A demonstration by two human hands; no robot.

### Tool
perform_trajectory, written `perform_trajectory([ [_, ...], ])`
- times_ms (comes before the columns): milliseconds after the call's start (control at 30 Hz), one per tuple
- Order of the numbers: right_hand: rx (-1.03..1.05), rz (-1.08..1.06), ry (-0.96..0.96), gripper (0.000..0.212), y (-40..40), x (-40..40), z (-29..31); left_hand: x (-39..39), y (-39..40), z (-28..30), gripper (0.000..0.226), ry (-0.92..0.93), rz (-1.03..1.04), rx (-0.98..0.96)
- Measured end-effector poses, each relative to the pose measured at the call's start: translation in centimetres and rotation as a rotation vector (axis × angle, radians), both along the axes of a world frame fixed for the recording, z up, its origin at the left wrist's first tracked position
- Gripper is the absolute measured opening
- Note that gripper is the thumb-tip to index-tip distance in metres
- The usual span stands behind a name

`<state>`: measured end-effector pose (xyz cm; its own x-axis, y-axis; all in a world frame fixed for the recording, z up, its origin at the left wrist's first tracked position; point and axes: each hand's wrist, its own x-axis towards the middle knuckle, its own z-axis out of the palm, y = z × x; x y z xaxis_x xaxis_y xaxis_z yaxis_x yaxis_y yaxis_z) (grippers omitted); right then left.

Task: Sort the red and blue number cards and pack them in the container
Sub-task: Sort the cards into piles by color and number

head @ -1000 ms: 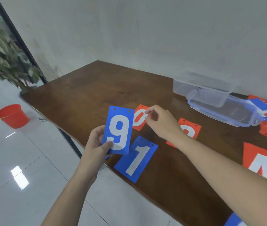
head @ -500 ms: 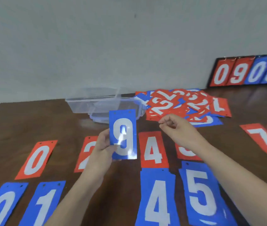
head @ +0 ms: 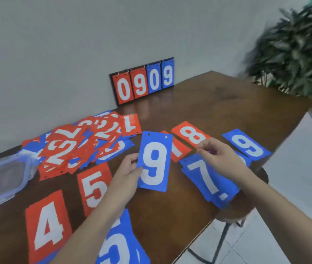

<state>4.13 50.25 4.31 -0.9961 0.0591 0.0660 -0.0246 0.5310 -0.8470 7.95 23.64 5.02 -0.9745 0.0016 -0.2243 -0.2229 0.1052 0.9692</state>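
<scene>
Head view showed the left hand (head: 127, 173) pinching a blue plastic number card printed 9 (head: 154, 161) upright above the brown wooden tabletop (head: 218, 109). The right hand (head: 220, 159), fingers loosely curled and holding nothing, hovered over a blue 7 card (head: 209, 181). Farther right lay another blue 9 card (head: 246, 144). A careless drop could send the held card onto the unsorted pile (head: 79, 147). Compared with half a second before, the view had swung right; the clear plastic container (head: 3, 178) sat at the left edge.

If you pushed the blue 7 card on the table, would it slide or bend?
The blue 7 card lies flat on the glossy table, so it would probably slide. It likely stays fairly stiff: the blue 9 card stands straight though the left hand holds just one edge. It looks thin, so probably light.
</scene>
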Motion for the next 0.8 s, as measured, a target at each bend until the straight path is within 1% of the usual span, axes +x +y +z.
perform_trajectory([
  [133, 0.019, -0.132, -0.001, 0.005, 6.7, 0.4, 0.3, -3.3, 7.5, 0.3, 0.025, -0.023, -0.148, 0.037],
  [200, 0.001, -0.191, 0.004, 0.004, 9.8, 0.4, 0.4, -5.0, 11.3, 0.4, 0.021, -0.043, -0.194, 0.039],
  [300, 0.031, -0.245, 0.000, 0.007, 14.1, 0.3, 0.0, -7.6, 16.8, 0.1, 0.024, -0.090, -0.258, 0.039],
  [367, 0.059, -0.270, -0.017, 0.008, 16.6, -0.1, -0.7, -9.1, 20.2, -0.1, 0.034, -0.054, -0.322, -0.021],
  [433, 0.092, -0.287, -0.039, 0.007, 18.7, -0.5, -1.4, -10.2, 23.1, -0.2, 0.050, -0.034, -0.349, -0.080],
  [500, 0.102, -0.298, -0.050, 0.008, 20.5, -1.1, -2.2, -11.1, 25.5, -0.6, 0.055, -0.034, -0.362, -0.149],
  [700, 0.084, -0.315, -0.073, 0.008, 23.7, -2.4, -4.0, -13.5, 30.0, -1.8, 0.020, -0.017, -0.491, -0.492],
  [800, 0.068, -0.316, -0.074, 0.008, 24.2, -2.9, -4.3, -14.5, 30.5, -1.8, 0.013, -0.056, -0.544, -0.564],
])
